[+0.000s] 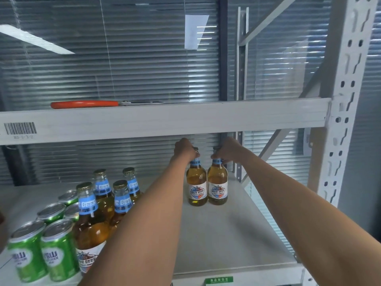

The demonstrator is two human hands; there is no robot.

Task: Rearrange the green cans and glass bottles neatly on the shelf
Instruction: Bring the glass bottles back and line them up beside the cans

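Observation:
Two amber glass bottles stand side by side, touching, at the back right of the grey shelf (216, 240). My left hand (184, 150) grips the neck of the left bottle (196, 183). My right hand (227, 150) grips the neck of the right bottle (218, 184). Both bottles are upright with their bases on the shelf. At the left, several more bottles with blue neck labels (104, 195) stand in a loose group. Several green cans (58, 252) cluster in front of and beside them at the shelf's near left.
The upper shelf beam (165, 120) crosses just above my hands, with an orange-handled tool (84, 104) lying on it. A perforated white upright (340, 120) bounds the right side. Glass and blinds are behind the shelf.

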